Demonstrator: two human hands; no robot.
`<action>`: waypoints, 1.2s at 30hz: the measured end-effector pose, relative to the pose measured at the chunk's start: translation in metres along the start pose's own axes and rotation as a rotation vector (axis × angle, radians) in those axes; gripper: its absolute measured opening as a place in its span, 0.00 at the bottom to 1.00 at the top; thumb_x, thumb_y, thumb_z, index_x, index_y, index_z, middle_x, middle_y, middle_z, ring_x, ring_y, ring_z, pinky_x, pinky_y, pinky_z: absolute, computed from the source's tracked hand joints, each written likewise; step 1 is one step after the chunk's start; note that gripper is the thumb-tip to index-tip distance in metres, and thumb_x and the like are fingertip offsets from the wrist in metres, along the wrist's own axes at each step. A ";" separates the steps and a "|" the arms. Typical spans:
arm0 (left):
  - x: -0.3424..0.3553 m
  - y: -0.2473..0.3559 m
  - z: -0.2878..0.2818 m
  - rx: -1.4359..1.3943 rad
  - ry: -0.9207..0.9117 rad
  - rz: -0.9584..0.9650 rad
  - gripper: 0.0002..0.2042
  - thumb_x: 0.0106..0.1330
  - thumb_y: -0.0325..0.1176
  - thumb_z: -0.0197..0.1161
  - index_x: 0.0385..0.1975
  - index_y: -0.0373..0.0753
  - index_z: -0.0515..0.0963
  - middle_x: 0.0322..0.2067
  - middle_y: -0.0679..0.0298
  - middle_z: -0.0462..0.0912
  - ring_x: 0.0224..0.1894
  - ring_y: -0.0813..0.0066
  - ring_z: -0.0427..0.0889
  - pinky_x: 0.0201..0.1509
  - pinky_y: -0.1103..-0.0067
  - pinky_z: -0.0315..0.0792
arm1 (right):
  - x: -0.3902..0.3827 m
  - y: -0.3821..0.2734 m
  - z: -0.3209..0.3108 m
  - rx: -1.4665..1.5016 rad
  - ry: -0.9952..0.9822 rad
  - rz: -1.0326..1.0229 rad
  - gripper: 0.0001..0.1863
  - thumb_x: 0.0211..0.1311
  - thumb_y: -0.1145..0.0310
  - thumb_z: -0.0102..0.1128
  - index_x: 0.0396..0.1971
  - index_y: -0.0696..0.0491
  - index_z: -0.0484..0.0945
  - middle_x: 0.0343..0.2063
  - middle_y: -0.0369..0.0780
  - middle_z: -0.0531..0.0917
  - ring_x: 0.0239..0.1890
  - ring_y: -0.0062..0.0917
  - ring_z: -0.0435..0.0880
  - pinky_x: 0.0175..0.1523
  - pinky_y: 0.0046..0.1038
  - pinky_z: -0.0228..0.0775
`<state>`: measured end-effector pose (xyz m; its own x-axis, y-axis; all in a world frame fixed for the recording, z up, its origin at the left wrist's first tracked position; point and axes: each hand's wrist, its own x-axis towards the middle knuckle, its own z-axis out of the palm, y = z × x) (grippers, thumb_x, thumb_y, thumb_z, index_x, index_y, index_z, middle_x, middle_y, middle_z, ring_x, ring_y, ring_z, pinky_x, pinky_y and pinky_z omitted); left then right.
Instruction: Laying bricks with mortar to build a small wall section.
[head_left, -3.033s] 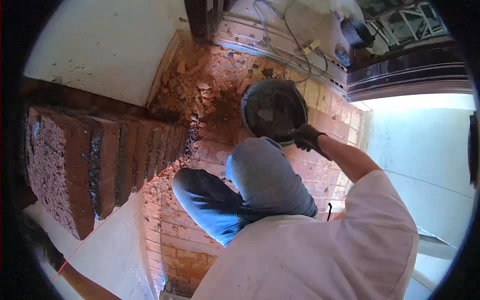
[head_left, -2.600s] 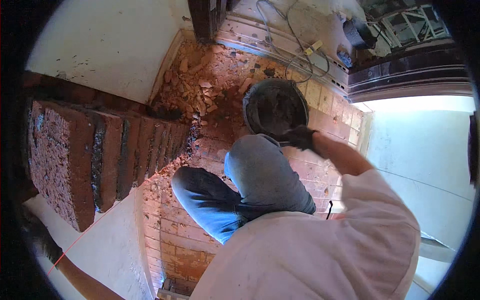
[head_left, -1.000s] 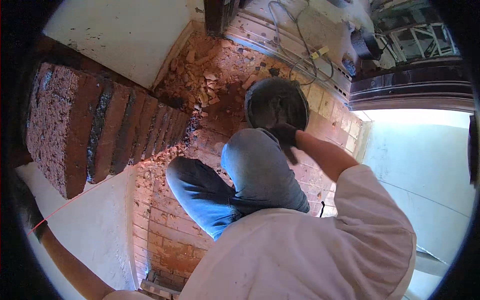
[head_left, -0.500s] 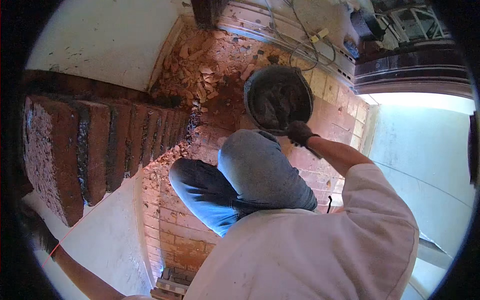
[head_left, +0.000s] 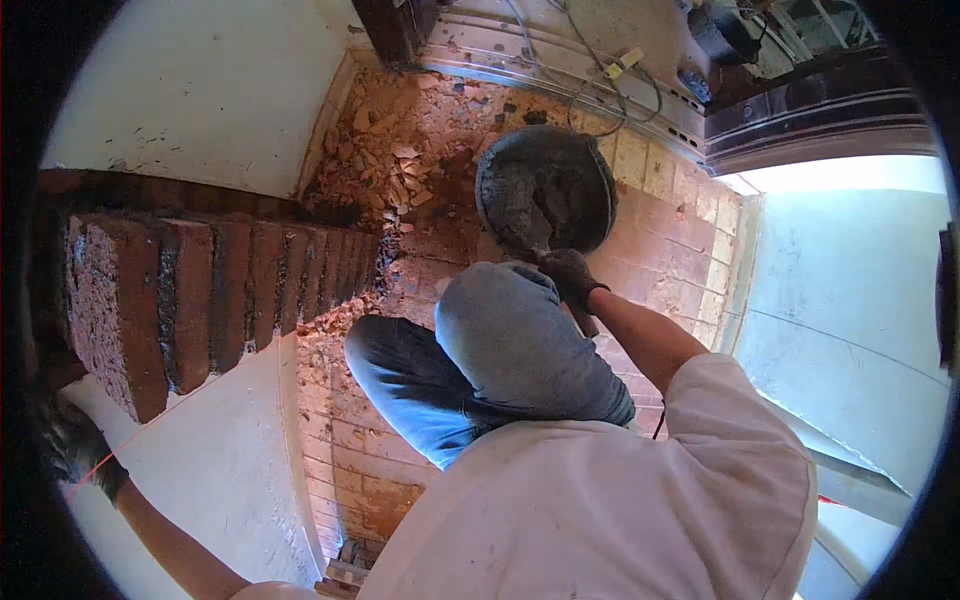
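Observation:
My gloved right hand (head_left: 568,272) grips a trowel-like tool, its handle (head_left: 584,322) showing below my fingers and its working end at the near rim of a black bucket (head_left: 590,190) that holds dark, wet-looking mortar (head_left: 545,200). My gloved left hand (head_left: 80,450) is at the far left, just below a stepped stack of red bricks (head_left: 130,310) with dark mortar joints. A thin red string line (head_left: 155,418) passes by its wrist. The left fingers are partly lost in the dark rim of the view.
Broken rubble (head_left: 400,160) lies beyond my bent knees (head_left: 500,350) on the brick-patterned floor (head_left: 370,460). A cable with a yellow piece (head_left: 622,65) lies on the metal sill (head_left: 480,40). A dark bucket (head_left: 715,35) stands beyond. Pale walls (head_left: 830,280) flank both sides.
My right hand and tool have shifted about at the bucket's near rim, now slightly leftward of half a second ago. The whole view has moved slightly; my left hand stays by the bricks.

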<state>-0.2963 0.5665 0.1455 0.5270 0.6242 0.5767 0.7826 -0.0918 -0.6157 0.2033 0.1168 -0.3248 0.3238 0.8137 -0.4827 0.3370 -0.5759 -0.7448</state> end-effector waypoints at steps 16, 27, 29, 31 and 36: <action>-0.038 -0.068 -0.055 0.021 0.273 0.126 0.18 0.64 0.39 0.56 0.54 0.48 0.73 0.63 0.60 0.64 0.68 0.56 0.56 0.70 0.53 0.43 | -0.088 -0.108 -0.110 0.520 0.070 0.337 0.11 0.60 0.61 0.55 0.27 0.53 0.76 0.12 0.37 0.74 0.09 0.23 0.73 0.13 0.24 0.65; -0.027 -0.061 -0.078 -0.061 0.382 0.058 0.18 0.61 0.35 0.60 0.51 0.43 0.74 0.60 0.60 0.69 0.65 0.59 0.62 0.68 0.58 0.54 | -0.128 -0.360 -0.196 0.786 -0.290 0.203 0.14 0.63 0.58 0.53 0.31 0.55 0.76 0.15 0.39 0.77 0.13 0.25 0.76 0.14 0.24 0.68; -0.026 -0.059 -0.069 -0.096 0.388 0.019 0.16 0.61 0.35 0.60 0.49 0.42 0.75 0.60 0.60 0.69 0.65 0.61 0.61 0.68 0.59 0.55 | -0.147 -0.431 -0.187 0.496 -0.285 0.001 0.15 0.64 0.58 0.53 0.31 0.57 0.76 0.15 0.38 0.77 0.12 0.24 0.76 0.14 0.23 0.68; -0.034 -0.061 -0.078 -0.096 0.361 0.017 0.15 0.61 0.36 0.60 0.48 0.43 0.75 0.60 0.61 0.68 0.66 0.62 0.61 0.68 0.60 0.54 | -0.145 -0.506 -0.180 0.209 -0.371 -0.084 0.15 0.63 0.58 0.54 0.31 0.57 0.76 0.15 0.38 0.77 0.13 0.23 0.77 0.15 0.22 0.69; -0.040 -0.065 -0.080 -0.065 0.264 -0.045 0.16 0.63 0.36 0.56 0.51 0.44 0.74 0.60 0.63 0.68 0.66 0.64 0.60 0.71 0.62 0.50 | -0.129 -0.607 -0.123 0.032 -0.576 -0.485 0.11 0.65 0.63 0.53 0.35 0.56 0.74 0.18 0.37 0.78 0.15 0.20 0.77 0.17 0.23 0.72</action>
<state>-0.3421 0.4855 0.2050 0.5526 0.4053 0.7282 0.8224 -0.1235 -0.5553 0.0650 0.3517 0.2464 -0.3708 0.8928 -0.2557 0.2956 -0.1476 -0.9438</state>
